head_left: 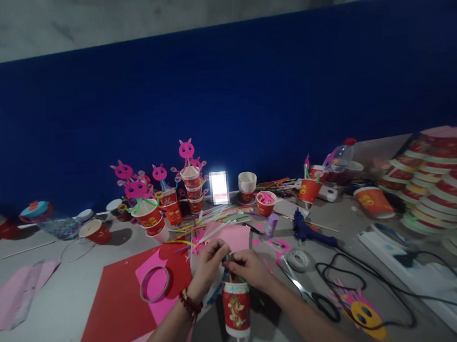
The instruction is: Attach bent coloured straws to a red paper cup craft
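Both my hands meet above a red paper cup (236, 310) with a gold figure printed on it. A pale stick shows below the cup. My left hand (210, 264) is closed, fingertips pinched at a thin green pipe cleaner (229, 256). From the other side my right hand (252, 268) pinches at the same spot, its fingertips partly hidden. Blue pipe cleaner (218, 293) ends stick out by the cup's upper rim, and a green end lies to the right. Beneath the left forearm are a red sheet (116, 306) and a pink sheet (159, 297) with a ring-shaped roll (154, 284) on it.
Finished cups with pink faces (136, 190) stand at the back left. Scissors (311, 293), a tape roll (299, 259), a glue stick (272, 224) and a blue glue gun (310, 230) with a looping black cord lie right. Tall cup stacks (435, 186) rise at far right.
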A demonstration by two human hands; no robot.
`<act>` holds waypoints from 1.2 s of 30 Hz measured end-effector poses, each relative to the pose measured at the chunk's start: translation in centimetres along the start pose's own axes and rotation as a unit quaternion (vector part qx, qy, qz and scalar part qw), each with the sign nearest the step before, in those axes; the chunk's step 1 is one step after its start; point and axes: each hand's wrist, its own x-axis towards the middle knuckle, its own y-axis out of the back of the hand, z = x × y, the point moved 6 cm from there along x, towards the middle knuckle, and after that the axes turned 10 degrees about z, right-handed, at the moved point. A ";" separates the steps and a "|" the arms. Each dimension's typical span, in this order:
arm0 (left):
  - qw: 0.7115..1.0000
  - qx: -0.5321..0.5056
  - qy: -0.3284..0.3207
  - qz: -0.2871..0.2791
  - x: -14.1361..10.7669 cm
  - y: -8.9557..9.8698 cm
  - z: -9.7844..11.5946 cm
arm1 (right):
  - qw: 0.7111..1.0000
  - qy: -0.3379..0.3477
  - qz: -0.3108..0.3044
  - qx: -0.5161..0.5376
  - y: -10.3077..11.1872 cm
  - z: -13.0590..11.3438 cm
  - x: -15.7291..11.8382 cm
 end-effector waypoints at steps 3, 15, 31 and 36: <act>1.000 0.004 -0.002 -0.001 0.0 0.0 0.1 | 1.000 -0.007 0.003 -0.002 0.1 0.1 0.0; 0.999 0.040 0.006 -0.033 -0.9 2.6 1.2 | 0.998 -0.048 0.000 0.043 0.6 -0.4 0.1; 0.984 -0.150 0.056 -0.072 -10.4 1.3 -3.3 | 0.981 -0.024 0.147 0.128 4.0 -5.7 -1.8; 0.986 -0.146 0.084 -0.009 -9.8 1.2 -4.2 | 0.975 -0.002 0.174 0.135 5.6 -7.2 -2.6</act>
